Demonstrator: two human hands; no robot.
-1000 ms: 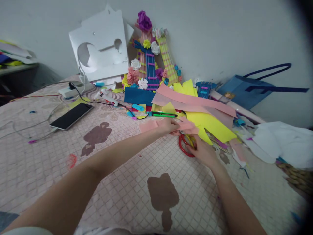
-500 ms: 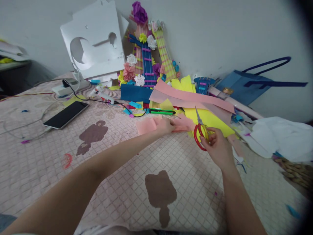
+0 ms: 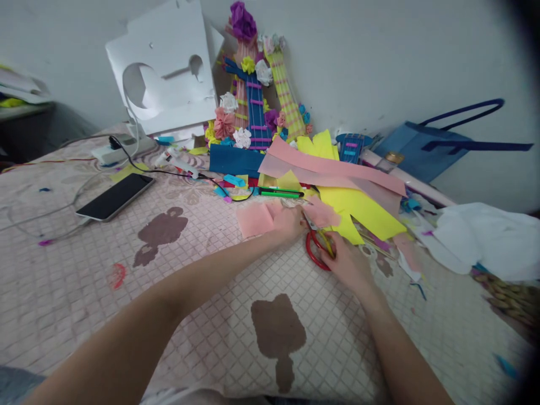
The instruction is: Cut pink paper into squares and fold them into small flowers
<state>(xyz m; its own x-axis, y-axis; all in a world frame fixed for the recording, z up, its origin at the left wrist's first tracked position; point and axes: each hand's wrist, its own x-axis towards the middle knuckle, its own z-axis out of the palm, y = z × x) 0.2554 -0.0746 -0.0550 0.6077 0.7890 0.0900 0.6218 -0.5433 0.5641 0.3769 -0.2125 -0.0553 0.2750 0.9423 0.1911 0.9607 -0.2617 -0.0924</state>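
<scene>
Red scissors in right hand have neared left hand, whose grip is unclear.

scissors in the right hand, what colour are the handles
The scissor handles are red and yellow, shown best in the head view.

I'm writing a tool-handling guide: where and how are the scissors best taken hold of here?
Probably take the scissors by the looped handles, from the near right, where the right hand is. The loops face the person, while the blades point away toward the left hand.
</scene>
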